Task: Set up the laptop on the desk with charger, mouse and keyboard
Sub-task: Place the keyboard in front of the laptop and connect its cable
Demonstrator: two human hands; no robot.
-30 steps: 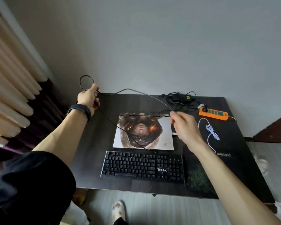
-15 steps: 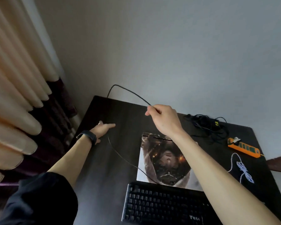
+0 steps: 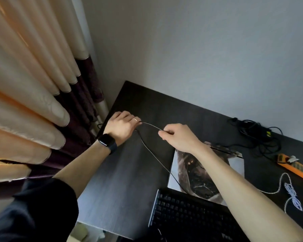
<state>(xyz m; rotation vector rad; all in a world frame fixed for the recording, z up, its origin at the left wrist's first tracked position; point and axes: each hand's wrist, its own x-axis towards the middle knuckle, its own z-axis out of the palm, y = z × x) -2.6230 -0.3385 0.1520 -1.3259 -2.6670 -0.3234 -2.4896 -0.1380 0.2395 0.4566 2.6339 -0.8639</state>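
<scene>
The left hand [image 3: 122,127] gripped a thin black cable [image 3: 152,154] near the bench [image 3: 122,172] edge by the curtain [image 3: 33,102]. The right hand [image 3: 177,137] pinched the same cable nearby. It trailed back to the keyboard [image 3: 191,217], in front of the closed laptop [image 3: 234,165]. A hard pull would likely drag the keyboard, or the slack could slip off the edge.

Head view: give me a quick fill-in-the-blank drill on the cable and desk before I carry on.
1. Both the left hand and right hand pinch a thin black ____.
2. The smartwatch sits on the ____ wrist.
3. The power strip is coloured ____.
4. The keyboard lies nearer the person than the closed ____.

Missing words: cable; left; orange; laptop
</scene>
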